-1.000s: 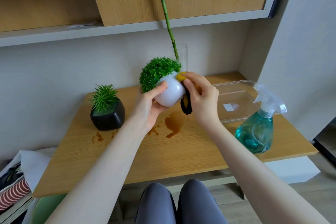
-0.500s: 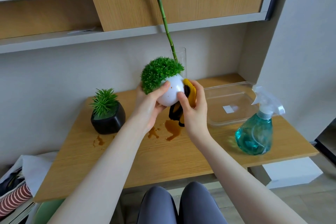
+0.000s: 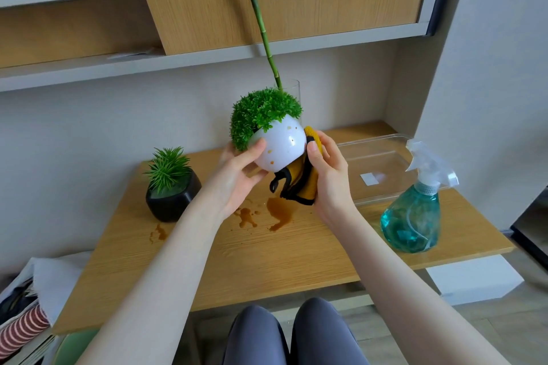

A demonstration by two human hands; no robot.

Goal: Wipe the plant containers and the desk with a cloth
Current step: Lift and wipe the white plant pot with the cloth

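White round pot (image 3: 280,148), with its dome of green foliage (image 3: 261,114), is held tilted in the air above the middle of the desk (image 3: 296,252), clear of the wood. Left hand (image 3: 237,178) cups its left and lower side, thumb curled across the front of the glazed wall. Right hand (image 3: 327,178) grips a folded yellow cloth (image 3: 302,181) with black edging and presses it against the pot's right flank. Brown specks remain on the front of the pot; brown spill patches (image 3: 278,213) lie on the desk beneath, toward its centre. A black pot (image 3: 172,195) stands near the left rear edge, a spray bottle (image 3: 415,216) near the right edge, a clear tray (image 3: 376,166) at the right rear.

Handling, by judgement: the pot looks smooth, rigid and probably breakable, so slippery when damp; the broad belly is the surest hold, not the soft foliage. The cloth is limp and conforms to the curve.
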